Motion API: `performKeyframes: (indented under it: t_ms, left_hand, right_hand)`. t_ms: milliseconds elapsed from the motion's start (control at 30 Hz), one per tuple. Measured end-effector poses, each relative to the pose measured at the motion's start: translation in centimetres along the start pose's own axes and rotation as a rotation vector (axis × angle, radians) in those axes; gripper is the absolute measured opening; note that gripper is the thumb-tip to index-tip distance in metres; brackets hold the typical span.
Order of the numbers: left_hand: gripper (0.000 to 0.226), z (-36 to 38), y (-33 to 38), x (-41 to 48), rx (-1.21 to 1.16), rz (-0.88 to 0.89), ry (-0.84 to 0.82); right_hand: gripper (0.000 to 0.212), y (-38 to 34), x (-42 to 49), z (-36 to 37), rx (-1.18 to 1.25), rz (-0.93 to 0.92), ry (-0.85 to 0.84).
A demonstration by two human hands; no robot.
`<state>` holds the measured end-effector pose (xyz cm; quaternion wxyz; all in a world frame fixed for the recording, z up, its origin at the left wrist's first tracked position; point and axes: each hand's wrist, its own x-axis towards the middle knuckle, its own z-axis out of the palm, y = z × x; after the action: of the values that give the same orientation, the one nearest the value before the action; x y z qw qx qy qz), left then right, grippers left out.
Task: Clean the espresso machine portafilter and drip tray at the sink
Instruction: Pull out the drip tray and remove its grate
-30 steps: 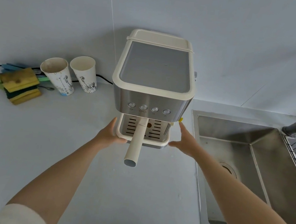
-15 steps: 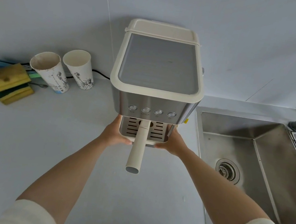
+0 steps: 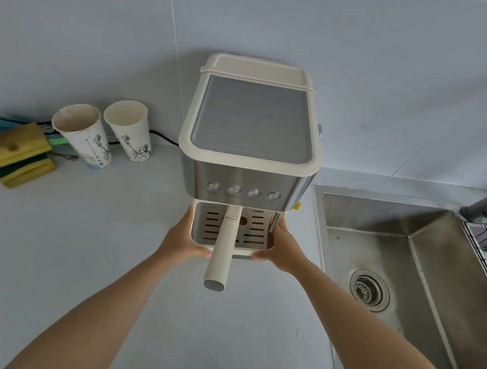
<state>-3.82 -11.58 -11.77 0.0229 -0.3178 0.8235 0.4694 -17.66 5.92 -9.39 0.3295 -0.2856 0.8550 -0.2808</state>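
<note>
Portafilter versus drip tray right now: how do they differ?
The portafilter juts forward as a smooth cream handle, untouched; the drip tray sits at the base of the espresso machine, slotted, its sides gripped by the left hand and right hand. Both are cream and mounted on the machine.

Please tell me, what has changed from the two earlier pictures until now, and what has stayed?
The right hand moved left, from beside the machine to the right side of the drip tray, and took hold. The left hand stayed on its left side. Whether the tray has slid out is unclear. The portafilter stays in the machine; the cups and sponges did not move.
</note>
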Motion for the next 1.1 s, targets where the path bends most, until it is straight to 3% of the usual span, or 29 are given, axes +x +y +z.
performKeyframes:
  t_ms: [200, 567, 867, 1100]
  left_hand:
    - [0.109, 0.9, 0.0, -3.6, -0.004, -0.003, 0.006]
    - [0.120, 3.1, -1.6, -9.7, 0.034, -0.004, -0.025]
    - [0.101, 6.7, -2.0, -14.7, 0.009, 0.041, -0.029]
    - [0.110, 10.3, -0.7, -18.3, 0.059, -0.003, 0.000]
  right_hand:
    - [0.103, 0.6, -3.1, 1.0, -0.016, -0.042, 0.002]
    - [0.095, 2.5, -9.9, 3.6, 0.023, -0.027, 0.002]
    - [0.099, 5.2, -15.1, 4.5, 0.000, -0.020, -0.020]
    - [0.099, 8.5, -18.0, 3.8, -0.088, -0.021, -0.040]
